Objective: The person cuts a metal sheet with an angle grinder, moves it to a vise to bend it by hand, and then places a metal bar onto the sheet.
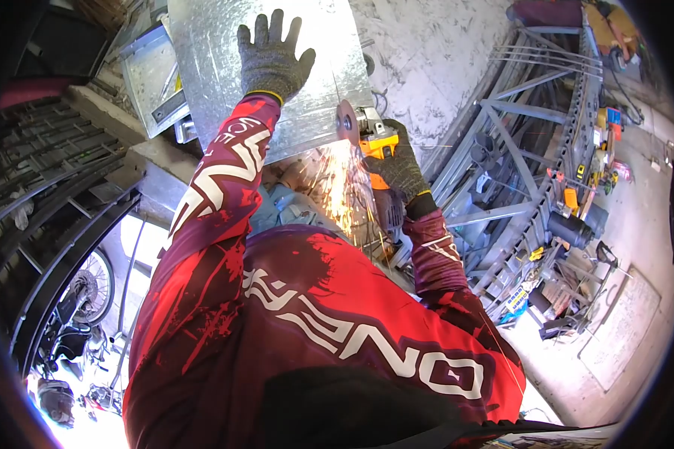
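A shiny sheet of metal (210, 75) lies in front of me. My left hand (275, 63), in a dark grey work glove, rests flat on it with the fingers spread. On the right, my gloved right hand (401, 165) is wrapped around a yellow and black angle grinder (380, 146). The grinder's reddish disc (347, 120) meets the right side of the sheet near its lower edge. Bright sparks (338, 187) spray down from the disc toward my body. The exact line of contact is hard to make out in the glare.
A steel frame (517, 142) with long bars stands to the right. Beyond it, several tools and a black cylinder (569, 228) lie about. At left is a rack of dark metal bars (45, 194), with a motorcycle wheel (91, 288) below it.
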The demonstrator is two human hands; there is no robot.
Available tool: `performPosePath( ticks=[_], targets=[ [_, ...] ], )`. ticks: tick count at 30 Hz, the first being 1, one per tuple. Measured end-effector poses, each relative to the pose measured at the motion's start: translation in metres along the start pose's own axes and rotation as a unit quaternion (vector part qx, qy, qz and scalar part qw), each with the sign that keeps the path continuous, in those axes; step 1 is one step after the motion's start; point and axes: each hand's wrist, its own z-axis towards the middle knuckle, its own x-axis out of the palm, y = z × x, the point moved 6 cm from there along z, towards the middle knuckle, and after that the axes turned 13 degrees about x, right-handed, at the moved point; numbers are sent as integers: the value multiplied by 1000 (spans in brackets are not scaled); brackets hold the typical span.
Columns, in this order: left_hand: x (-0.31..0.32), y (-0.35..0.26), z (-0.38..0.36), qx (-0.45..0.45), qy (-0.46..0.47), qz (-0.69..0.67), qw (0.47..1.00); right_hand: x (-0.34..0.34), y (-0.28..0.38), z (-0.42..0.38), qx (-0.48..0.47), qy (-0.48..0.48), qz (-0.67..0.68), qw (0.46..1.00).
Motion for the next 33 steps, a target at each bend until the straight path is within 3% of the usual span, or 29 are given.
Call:
performPosePath(
  ticks=[3, 10, 12, 16, 18, 19, 20, 21, 22, 24, 25, 28, 29, 33],
  targets=[
    [0, -2, 1, 5, -2, 10, 1000, -1, 0, -2, -9, -13, -18, 1000],
    [14, 1, 2, -4, 41, 17, 999, -25, -5, -40, -33, -29, 165, 985],
    [16, 1, 3, -4, 38, 34, 999, -40, -18, -64, 1, -51, 266, 963],
    [24, 3, 8, 9, 80, 99, 992, -71, -80, -106, -9, -158, 352, 923],
    [29, 4, 11, 20, 93, 120, 988, -82, -116, -138, 27, -171, 340, 925],
    [26, 7, 10, 28, 90, 125, 988, -83, -139, -153, 20, -221, 338, 915],
    [27, 8, 9, 52, 1, 136, 989, -86, -157, -166, 7, -267, 332, 905],
    [27, 9, 11, 57, 2, 130, 990, -88, -173, -176, 33, -263, 362, 894],
    [17, 5, 14, 59, 3, 125, 990, -89, -196, -187, -6, -327, 354, 876],
    [3, -3, 15, 35, 80, 46, 995, -83, -247, -208, 61, -346, 374, 858],
    [9, 2, 15, 58, 24, 35, 997, -78, -253, -220, 61, -350, 409, 840],
    [21, 26, 12, 76, -28, -86, 993, -69, -280, -242, 68, -375, 392, 837],
    [25, 31, 11, 91, 17, -79, 993, -66, -286, -247, 72, -379, 392, 835],
    [37, 35, 10, 130, 9, -30, 991, -51, -305, -246, 92, -336, 465, 814]
  ],
)
